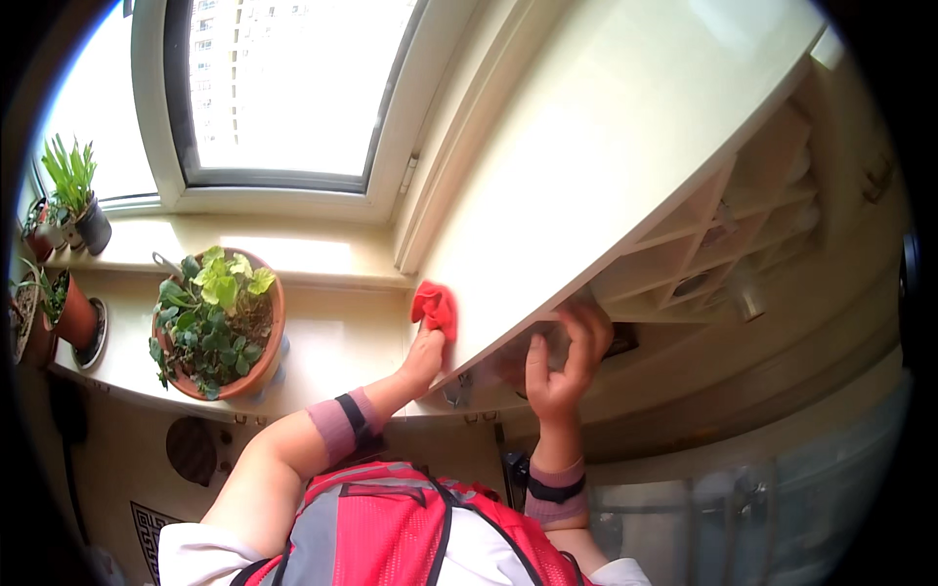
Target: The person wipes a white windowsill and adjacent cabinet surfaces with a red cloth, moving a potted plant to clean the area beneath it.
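Note:
My left hand [425,357] grips a bunched red cloth [436,306], which lies against the white side panel beside the window sill. My right hand [568,359] is raised below the panel's long edge, its fingers curled around something that looks like clear glass, blurred and partly hidden. Just behind that hand is the white lattice wine rack [689,264], with some glassware in and below it. Left of the cloth, a large terracotta pot [277,308] with leafy green plants stands on the white counter.
An open-looking window frame [278,194] rises above the sill [308,256]. Smaller potted plants stand at the far left, among them a black pot [94,225] and a tilted terracotta pot [73,315]. The white panel [542,198] runs diagonally to the upper right.

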`<state>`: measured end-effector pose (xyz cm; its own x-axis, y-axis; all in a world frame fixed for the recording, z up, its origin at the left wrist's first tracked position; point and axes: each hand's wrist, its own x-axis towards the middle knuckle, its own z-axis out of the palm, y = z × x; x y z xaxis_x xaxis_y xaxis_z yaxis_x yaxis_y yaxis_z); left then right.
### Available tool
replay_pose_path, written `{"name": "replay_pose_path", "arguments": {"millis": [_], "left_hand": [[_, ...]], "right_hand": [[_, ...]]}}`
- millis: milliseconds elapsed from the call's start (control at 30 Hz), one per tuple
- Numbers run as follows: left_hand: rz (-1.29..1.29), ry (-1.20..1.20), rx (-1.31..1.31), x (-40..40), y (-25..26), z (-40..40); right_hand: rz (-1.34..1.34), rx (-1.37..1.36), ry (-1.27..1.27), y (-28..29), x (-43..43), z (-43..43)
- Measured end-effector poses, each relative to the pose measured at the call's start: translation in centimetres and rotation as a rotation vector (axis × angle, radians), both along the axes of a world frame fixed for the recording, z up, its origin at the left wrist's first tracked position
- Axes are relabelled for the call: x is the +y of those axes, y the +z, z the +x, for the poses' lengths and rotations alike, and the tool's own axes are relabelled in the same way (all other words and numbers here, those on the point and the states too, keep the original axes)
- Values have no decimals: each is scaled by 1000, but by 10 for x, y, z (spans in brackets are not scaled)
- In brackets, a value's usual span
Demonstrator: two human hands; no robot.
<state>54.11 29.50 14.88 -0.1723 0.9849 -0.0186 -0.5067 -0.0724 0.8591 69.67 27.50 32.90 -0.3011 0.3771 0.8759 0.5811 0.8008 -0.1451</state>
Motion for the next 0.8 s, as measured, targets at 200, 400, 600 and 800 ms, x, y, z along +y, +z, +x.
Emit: {"name": "replay_pose_path", "arguments": {"millis": [200, 400, 600, 800], "left_hand": [[67, -58, -762, 27, -4, -33], [745, -317, -92, -8, 240, -58], [1114, 510, 748, 9, 273, 6], [934, 292, 843, -1, 160, -1]], "right_hand": [[9, -27, 9, 4, 0, -2], [-4, -9, 35, 3, 0, -2], [-37, 71, 95, 3, -1, 4], [-188, 424, 248, -5, -1, 23]]}}
